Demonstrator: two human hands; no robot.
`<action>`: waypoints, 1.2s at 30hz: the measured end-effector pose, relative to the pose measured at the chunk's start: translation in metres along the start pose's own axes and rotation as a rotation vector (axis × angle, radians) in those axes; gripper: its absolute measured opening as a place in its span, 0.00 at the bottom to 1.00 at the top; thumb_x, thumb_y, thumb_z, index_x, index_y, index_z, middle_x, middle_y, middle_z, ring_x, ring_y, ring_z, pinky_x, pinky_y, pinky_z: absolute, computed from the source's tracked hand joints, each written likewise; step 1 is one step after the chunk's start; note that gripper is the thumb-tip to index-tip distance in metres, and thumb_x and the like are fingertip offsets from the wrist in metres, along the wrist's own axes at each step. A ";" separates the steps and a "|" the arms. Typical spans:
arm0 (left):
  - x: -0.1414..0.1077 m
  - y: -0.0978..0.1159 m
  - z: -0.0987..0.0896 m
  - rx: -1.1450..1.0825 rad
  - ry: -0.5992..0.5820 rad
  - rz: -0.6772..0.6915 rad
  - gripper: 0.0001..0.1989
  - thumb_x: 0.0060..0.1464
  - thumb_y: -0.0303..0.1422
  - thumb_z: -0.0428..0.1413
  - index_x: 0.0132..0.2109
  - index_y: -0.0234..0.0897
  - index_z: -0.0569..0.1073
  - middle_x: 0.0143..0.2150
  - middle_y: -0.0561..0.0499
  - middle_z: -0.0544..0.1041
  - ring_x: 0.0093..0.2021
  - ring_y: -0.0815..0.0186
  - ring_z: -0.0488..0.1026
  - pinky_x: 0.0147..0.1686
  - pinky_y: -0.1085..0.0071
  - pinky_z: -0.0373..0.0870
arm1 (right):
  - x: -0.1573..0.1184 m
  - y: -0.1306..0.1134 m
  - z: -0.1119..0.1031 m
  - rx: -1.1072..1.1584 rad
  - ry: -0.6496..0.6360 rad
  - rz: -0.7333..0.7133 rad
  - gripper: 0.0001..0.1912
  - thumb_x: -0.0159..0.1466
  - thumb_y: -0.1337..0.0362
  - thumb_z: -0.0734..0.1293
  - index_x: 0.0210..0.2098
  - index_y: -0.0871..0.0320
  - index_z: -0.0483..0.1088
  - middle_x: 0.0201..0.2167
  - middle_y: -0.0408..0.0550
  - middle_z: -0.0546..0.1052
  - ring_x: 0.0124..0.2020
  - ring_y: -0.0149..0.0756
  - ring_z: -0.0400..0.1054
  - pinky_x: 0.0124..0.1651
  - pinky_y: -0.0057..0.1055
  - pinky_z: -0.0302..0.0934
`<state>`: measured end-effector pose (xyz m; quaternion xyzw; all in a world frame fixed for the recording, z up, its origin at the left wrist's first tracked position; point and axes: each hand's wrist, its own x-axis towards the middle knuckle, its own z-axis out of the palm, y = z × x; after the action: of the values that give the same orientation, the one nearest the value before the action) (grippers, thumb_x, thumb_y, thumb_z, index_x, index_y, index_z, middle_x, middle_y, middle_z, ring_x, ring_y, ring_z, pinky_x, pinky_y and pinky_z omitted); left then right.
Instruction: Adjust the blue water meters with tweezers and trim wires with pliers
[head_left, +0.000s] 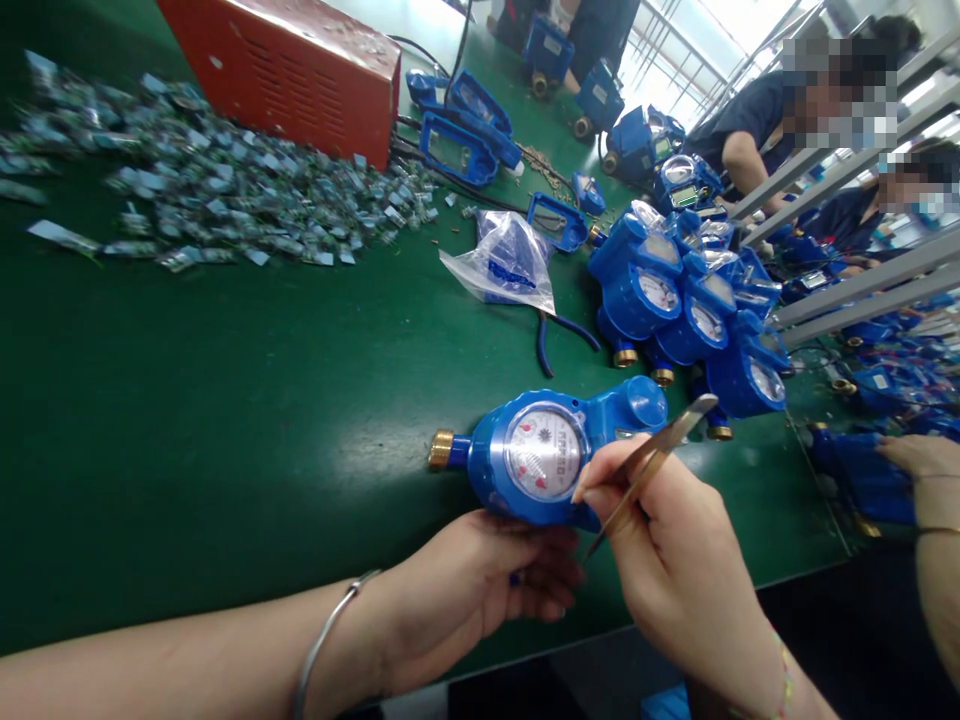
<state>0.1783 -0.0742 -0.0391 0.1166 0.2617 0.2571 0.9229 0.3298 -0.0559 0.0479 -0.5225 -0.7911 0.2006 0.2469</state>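
In front of me lies a blue water meter with a round clear dial and a brass threaded end pointing left. My left hand is at its near side, thumb against the body and fingers curled below the edge, partly in shadow. Metal tweezers are held in my right hand, their wide end up and the narrow end slanting down past my thumb. The closed fingertips of that hand touch the right rim of the dial; whether they pinch anything small there is too unclear to tell.
Blue-handled pliers and a clear plastic bag lie beyond the meter. Several more meters cluster right. A heap of small parts spreads beside a red metal box. Co-workers sit right, one hand on a meter.
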 end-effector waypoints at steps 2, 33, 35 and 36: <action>0.002 0.000 0.002 -0.003 -0.004 0.007 0.08 0.55 0.31 0.55 0.39 0.28 0.71 0.36 0.43 0.73 0.35 0.64 0.70 0.36 0.70 0.65 | 0.000 -0.001 0.001 0.006 0.000 0.019 0.09 0.62 0.75 0.60 0.36 0.55 0.66 0.32 0.42 0.72 0.33 0.30 0.66 0.35 0.27 0.59; -0.002 0.001 0.015 -0.265 0.008 -0.077 0.10 0.55 0.25 0.51 0.41 0.25 0.74 0.38 0.40 0.73 0.38 0.65 0.72 0.40 0.73 0.70 | 0.000 -0.004 0.002 0.017 -0.004 0.110 0.09 0.63 0.74 0.60 0.36 0.52 0.65 0.31 0.36 0.71 0.34 0.26 0.65 0.38 0.26 0.57; -0.003 0.001 0.015 -0.262 0.005 -0.075 0.10 0.55 0.25 0.51 0.41 0.25 0.74 0.38 0.41 0.73 0.38 0.64 0.72 0.40 0.72 0.70 | 0.000 -0.004 0.002 0.018 0.006 0.122 0.10 0.63 0.74 0.60 0.36 0.52 0.65 0.32 0.36 0.71 0.35 0.26 0.65 0.39 0.26 0.57; -0.003 0.000 0.015 -0.258 0.002 -0.076 0.10 0.55 0.25 0.51 0.42 0.25 0.74 0.38 0.41 0.73 0.38 0.64 0.72 0.41 0.72 0.70 | 0.000 -0.004 0.003 0.019 0.012 0.127 0.10 0.62 0.74 0.60 0.36 0.52 0.66 0.32 0.36 0.71 0.36 0.26 0.66 0.39 0.26 0.58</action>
<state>0.1840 -0.0768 -0.0256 -0.0133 0.2317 0.2537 0.9390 0.3254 -0.0580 0.0480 -0.5703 -0.7529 0.2204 0.2435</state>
